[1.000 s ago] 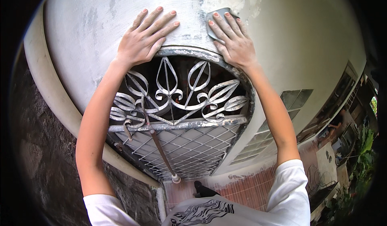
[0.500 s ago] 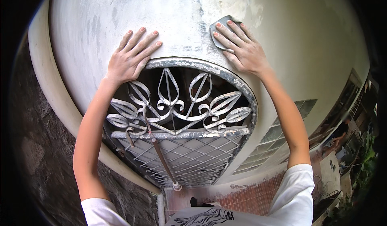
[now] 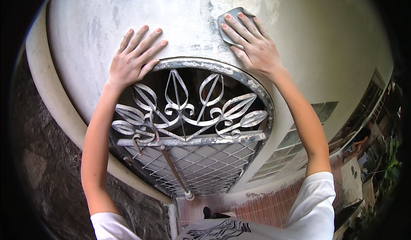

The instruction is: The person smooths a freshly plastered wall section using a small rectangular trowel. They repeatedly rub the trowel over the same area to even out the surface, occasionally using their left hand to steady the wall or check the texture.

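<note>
A grey sheet of sandpaper point(image 3: 227, 34) lies against the whitish wall point(image 3: 171, 9), above and right of an arched metal grille point(image 3: 188, 141). My right hand point(image 3: 255, 45) holds the sheet to the wall under its spread fingers; part of the sheet is hidden beneath them, and its upper edge curls by the fingertips. My left hand point(image 3: 133, 60) rests flat and open on the wall at the arch's upper left, fingers apart, holding nothing. Its thumb lies near the chipped arch frame point(image 3: 201, 63). Pale dust coats both hands.
Scrollwork fills the grille's top, with lattice below and a brown rod point(image 3: 175, 171) hanging in front. A curved pale moulding point(image 3: 51, 79) runs down the left beside dark rough ground point(image 3: 40, 154). Glass-block panes point(image 3: 282, 150) sit at right, above reddish tiles point(image 3: 265, 205). A person point(image 3: 363, 135) is far right.
My right hand and the sandpaper have moved slightly up and left along the wall. My left hand has shifted a little up and left too, while the view has tilted slightly.
</note>
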